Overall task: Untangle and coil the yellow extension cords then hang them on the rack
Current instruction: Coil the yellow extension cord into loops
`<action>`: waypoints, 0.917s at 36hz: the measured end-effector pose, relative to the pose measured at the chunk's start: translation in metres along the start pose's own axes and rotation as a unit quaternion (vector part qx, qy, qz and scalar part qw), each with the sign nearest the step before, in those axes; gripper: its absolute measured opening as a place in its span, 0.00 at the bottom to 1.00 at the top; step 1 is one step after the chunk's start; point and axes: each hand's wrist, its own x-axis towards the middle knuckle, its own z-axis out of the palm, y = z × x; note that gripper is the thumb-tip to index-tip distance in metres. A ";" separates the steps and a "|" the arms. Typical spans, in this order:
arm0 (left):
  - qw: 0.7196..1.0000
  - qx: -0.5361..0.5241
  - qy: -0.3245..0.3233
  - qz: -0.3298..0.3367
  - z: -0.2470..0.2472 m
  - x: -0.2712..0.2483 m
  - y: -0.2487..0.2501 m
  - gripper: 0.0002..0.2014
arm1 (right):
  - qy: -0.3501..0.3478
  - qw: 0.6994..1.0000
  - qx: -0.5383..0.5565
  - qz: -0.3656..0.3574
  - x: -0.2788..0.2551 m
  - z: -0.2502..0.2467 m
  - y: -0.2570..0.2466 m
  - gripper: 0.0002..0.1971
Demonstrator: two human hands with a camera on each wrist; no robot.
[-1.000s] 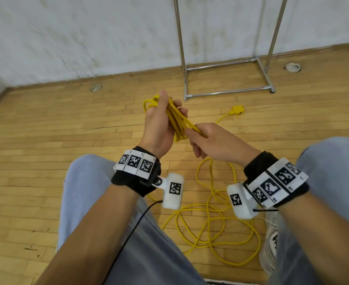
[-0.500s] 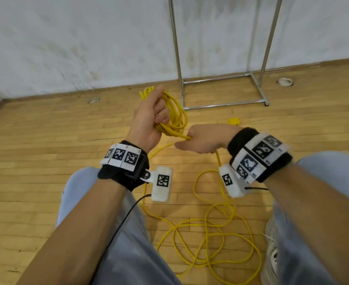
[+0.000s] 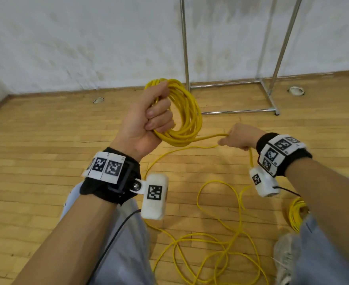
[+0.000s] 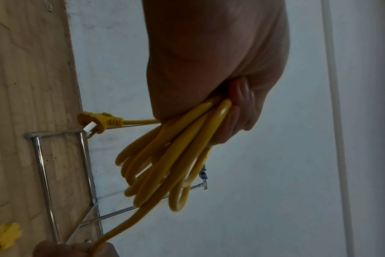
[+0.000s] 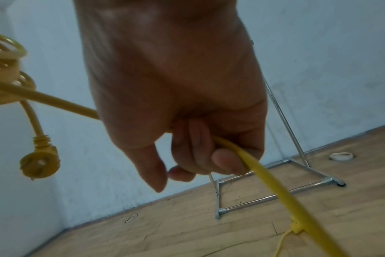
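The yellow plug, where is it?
The yellow plug dangles on the left of the right wrist view, hanging just below the coil gripped in the left hand.

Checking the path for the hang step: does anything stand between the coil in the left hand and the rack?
Nothing visible does. The left hand grips the coil; only bare floor separates it from the rack. The hanging bar is out of frame.

Yellow cord part-coiled in air, rest tangled on floor (rack behind).
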 end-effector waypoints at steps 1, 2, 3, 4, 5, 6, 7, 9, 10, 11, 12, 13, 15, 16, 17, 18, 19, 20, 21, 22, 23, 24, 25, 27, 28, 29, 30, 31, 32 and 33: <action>1.000 0.005 -0.008 -0.005 -0.001 0.000 0.000 0.13 | 0.008 1.000 0.002 0.015 0.001 -0.001 0.000 0.23; 1.000 0.013 -0.016 -0.012 -0.001 0.000 -0.001 0.12 | 0.016 1.000 0.007 0.026 0.002 -0.001 0.000 0.22; 0.999 0.026 -0.024 -0.020 -0.002 0.000 -0.002 0.12 | 0.025 0.999 0.014 0.034 0.002 -0.001 -0.001 0.21; 0.998 0.042 -0.031 -0.030 -0.002 0.000 -0.004 0.12 | 0.034 0.999 0.021 0.037 0.003 0.000 -0.003 0.20; 0.997 0.061 -0.038 -0.040 -0.003 0.000 -0.005 0.12 | 0.043 0.998 0.029 0.036 0.004 0.001 -0.005 0.18; 0.994 0.081 -0.045 -0.052 -0.003 0.000 -0.007 0.12 | 0.051 0.998 0.035 0.034 0.005 0.003 -0.007 0.18; 0.991 0.103 -0.052 -0.068 -0.002 0.000 -0.008 0.13 | 0.056 0.997 0.038 0.033 0.006 0.004 -0.009 0.17; 0.979 0.159 -0.069 -0.104 -0.001 -0.002 -0.012 0.16 | 0.063 0.996 0.054 0.031 0.005 0.006 -0.012 0.17; 0.971 0.190 -0.080 -0.119 0.002 -0.002 -0.014 0.18 | 0.059 0.995 0.072 0.031 0.005 0.006 -0.013 0.17; 0.962 0.222 -0.088 -0.133 0.005 -0.002 -0.017 0.19 | 0.050 0.993 0.103 0.031 0.005 0.005 -0.014 0.17; 0.952 0.255 -0.092 -0.145 0.009 -0.001 -0.020 0.21 | 0.041 0.989 0.137 0.033 0.004 0.004 -0.014 0.16; 0.939 0.292 -0.092 -0.158 0.013 0.001 -0.023 0.23 | 0.028 0.985 0.168 0.041 0.004 0.003 -0.014 0.16; 0.913 0.360 -0.084 -0.175 0.019 0.006 -0.029 0.25 | -0.002 0.972 0.229 0.055 0.008 0.000 -0.015 0.15; 0.902 0.386 -0.077 -0.178 0.020 0.009 -0.032 0.24 | -0.020 0.961 0.270 0.057 0.009 -0.002 -0.015 0.14; 0.895 0.405 -0.062 -0.178 0.019 0.012 -0.035 0.23 | -0.040 0.946 0.317 0.052 0.011 -0.004 -0.016 0.12; 0.890 0.419 -0.040 -0.175 0.017 0.013 -0.039 0.22 | -0.060 0.929 0.363 0.044 0.011 -0.006 -0.017 0.09; 0.887 0.428 -0.011 -0.170 0.013 0.014 -0.044 0.21 | -0.083 0.908 0.409 0.030 0.011 -0.008 -0.017 0.06; 0.883 0.439 0.024 -0.162 0.009 0.014 -0.050 0.19 | -0.108 0.883 0.456 0.014 0.010 -0.011 -0.018 0.06; 0.876 0.454 0.064 -0.151 0.004 0.014 -0.056 0.19 | -0.132 0.856 0.499 -0.004 0.009 -0.013 -0.020 0.08; 0.866 0.470 0.102 -0.140 0.000 0.014 -0.061 0.18 | -0.150 0.831 0.535 -0.020 0.007 -0.016 -0.022 0.10; 0.857 0.480 0.135 -0.128 -0.005 0.014 -0.067 0.17 | -0.166 0.810 0.562 -0.036 0.003 -0.018 -0.026 0.09; 0.853 0.484 0.160 -0.115 -0.009 0.014 -0.071 0.16 | -0.178 0.793 0.581 -0.052 -0.003 -0.020 -0.030 0.07; 0.851 0.484 0.179 -0.099 -0.010 0.015 -0.075 0.16 | -0.183 0.776 0.600 -0.068 -0.010 -0.021 -0.035 0.03; 0.850 0.478 0.210 -0.063 -0.011 0.017 -0.079 0.15 | -0.185 0.741 0.636 -0.112 -0.023 -0.022 -0.043 0.09; 0.853 0.468 0.225 -0.045 -0.011 0.018 -0.080 0.15 | -0.185 0.729 0.645 -0.134 -0.031 -0.022 -0.046 0.13; 0.860 0.450 0.238 -0.026 -0.010 0.018 -0.081 0.16 | -0.184 0.724 0.646 -0.157 -0.039 -0.021 -0.049 0.14; 0.870 0.424 0.250 -0.009 -0.008 0.018 -0.081 0.16 | -0.179 0.723 0.642 -0.181 -0.046 -0.019 -0.051 0.14; 0.883 0.393 0.258 0.004 -0.005 0.018 -0.082 0.16 | -0.169 0.726 0.635 -0.203 -0.053 -0.017 -0.053 0.13; 0.893 0.362 0.265 0.012 -0.003 0.017 -0.083 0.15 | -0.156 0.733 0.625 -0.221 -0.058 -0.016 -0.055 0.13; 0.902 0.335 0.273 0.014 -0.001 0.016 -0.083 0.15 | -0.138 0.742 0.612 -0.235 -0.064 -0.015 -0.055 0.14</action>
